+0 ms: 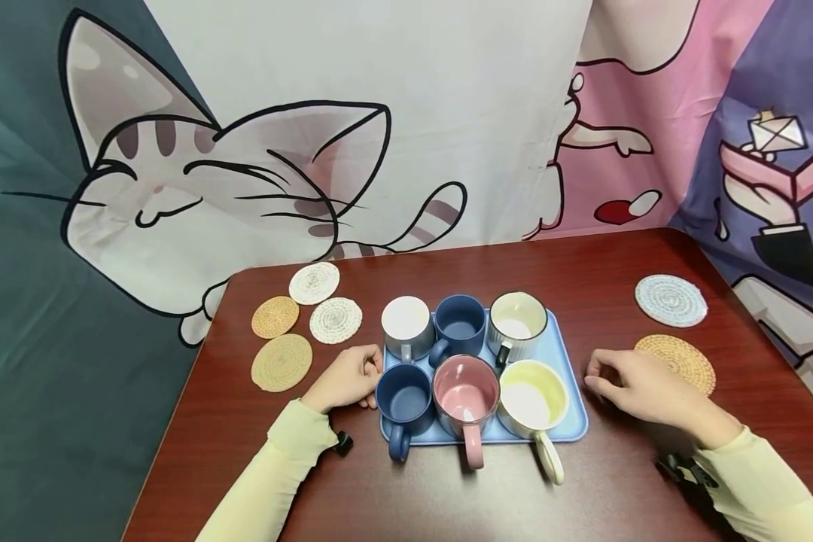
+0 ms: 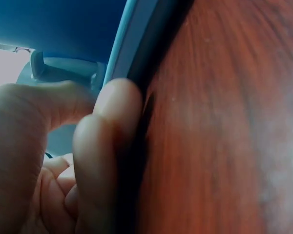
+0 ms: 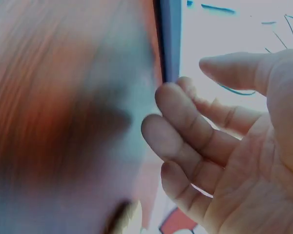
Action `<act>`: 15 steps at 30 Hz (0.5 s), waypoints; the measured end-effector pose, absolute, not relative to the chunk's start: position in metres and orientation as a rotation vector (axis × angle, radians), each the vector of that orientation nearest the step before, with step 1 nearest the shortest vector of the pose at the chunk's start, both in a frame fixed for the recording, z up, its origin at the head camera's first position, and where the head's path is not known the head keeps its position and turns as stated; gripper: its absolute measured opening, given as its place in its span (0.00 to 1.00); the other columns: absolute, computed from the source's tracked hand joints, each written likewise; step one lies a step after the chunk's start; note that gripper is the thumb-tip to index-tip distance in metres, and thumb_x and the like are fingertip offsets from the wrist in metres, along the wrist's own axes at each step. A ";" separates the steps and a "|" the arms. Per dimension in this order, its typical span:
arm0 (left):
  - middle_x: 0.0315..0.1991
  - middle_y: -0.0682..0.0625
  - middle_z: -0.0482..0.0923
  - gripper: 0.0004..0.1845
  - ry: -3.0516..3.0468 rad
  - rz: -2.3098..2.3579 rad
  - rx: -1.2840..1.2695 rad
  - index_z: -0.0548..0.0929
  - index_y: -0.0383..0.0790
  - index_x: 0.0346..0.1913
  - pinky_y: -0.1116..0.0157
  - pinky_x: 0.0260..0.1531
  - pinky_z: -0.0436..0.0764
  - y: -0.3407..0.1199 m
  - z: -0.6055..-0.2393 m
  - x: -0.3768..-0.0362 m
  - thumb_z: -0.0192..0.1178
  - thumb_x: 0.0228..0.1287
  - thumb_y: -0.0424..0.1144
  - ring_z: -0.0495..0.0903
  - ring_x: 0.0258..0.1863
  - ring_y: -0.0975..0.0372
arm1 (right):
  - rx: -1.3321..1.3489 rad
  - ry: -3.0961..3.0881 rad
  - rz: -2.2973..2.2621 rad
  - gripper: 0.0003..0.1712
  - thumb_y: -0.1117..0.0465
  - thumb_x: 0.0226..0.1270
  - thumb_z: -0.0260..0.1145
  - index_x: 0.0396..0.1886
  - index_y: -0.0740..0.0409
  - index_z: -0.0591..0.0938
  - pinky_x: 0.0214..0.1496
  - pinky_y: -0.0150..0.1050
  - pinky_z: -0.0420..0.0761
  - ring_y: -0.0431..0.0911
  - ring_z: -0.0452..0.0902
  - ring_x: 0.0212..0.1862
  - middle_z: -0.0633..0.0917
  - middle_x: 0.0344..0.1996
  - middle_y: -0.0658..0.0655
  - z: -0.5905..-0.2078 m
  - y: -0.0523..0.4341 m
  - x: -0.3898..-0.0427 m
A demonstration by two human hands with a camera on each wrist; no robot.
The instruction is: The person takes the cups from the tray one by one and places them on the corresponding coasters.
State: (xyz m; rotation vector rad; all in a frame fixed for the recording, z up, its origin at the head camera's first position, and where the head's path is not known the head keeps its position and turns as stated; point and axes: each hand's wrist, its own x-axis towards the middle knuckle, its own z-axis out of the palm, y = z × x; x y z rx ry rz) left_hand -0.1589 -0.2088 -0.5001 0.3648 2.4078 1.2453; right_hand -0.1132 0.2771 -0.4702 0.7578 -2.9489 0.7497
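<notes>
A light blue tray (image 1: 557,361) lies on the table with two rows of mugs on it. Its back row has a white mug (image 1: 406,324), a blue mug (image 1: 462,324) and a cream mug with a dark handle (image 1: 517,324). In front stand another blue mug (image 1: 404,399), a pink mug (image 1: 466,391) and a pale yellow mug (image 1: 534,399), handles towards me. My left hand (image 1: 348,376) pinches the tray's left edge (image 2: 119,53) between thumb and fingers. Beside the right edge, my right hand (image 1: 640,385) is held with fingers loosely bent and thumb apart, gripping nothing.
Left of the tray lie round woven coasters: two white ones (image 1: 315,283) (image 1: 336,321), a tan one (image 1: 275,318) and an olive one (image 1: 281,363). At the right are a pale blue coaster (image 1: 671,300) and a yellow coaster (image 1: 680,360), partly behind my right hand. A printed cloth (image 1: 488,90) hangs behind the table.
</notes>
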 end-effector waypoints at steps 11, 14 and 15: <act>0.15 0.48 0.83 0.08 2.310 1.242 0.406 0.75 0.39 0.33 0.61 0.16 0.83 -0.215 -0.503 -0.159 0.61 0.69 0.36 0.85 0.14 0.57 | 0.708 -2.703 0.407 0.21 0.63 0.41 0.82 0.38 0.54 0.84 0.45 0.47 0.73 0.50 0.79 0.40 0.82 0.37 0.53 -0.472 0.326 -0.102; 0.15 0.48 0.83 0.08 2.300 1.254 0.421 0.74 0.38 0.33 0.61 0.16 0.83 -0.216 -0.504 -0.160 0.60 0.69 0.36 0.85 0.14 0.57 | 0.688 -2.679 0.378 0.26 0.65 0.37 0.81 0.42 0.60 0.85 0.46 0.53 0.74 0.58 0.80 0.41 0.83 0.41 0.61 -0.476 0.341 -0.098; 0.15 0.48 0.83 0.08 2.298 1.257 0.425 0.74 0.38 0.33 0.61 0.16 0.83 -0.216 -0.504 -0.160 0.60 0.70 0.36 0.85 0.14 0.56 | 0.685 -2.675 0.370 0.28 0.66 0.36 0.81 0.44 0.60 0.85 0.46 0.55 0.73 0.61 0.80 0.41 0.83 0.42 0.63 -0.477 0.346 -0.097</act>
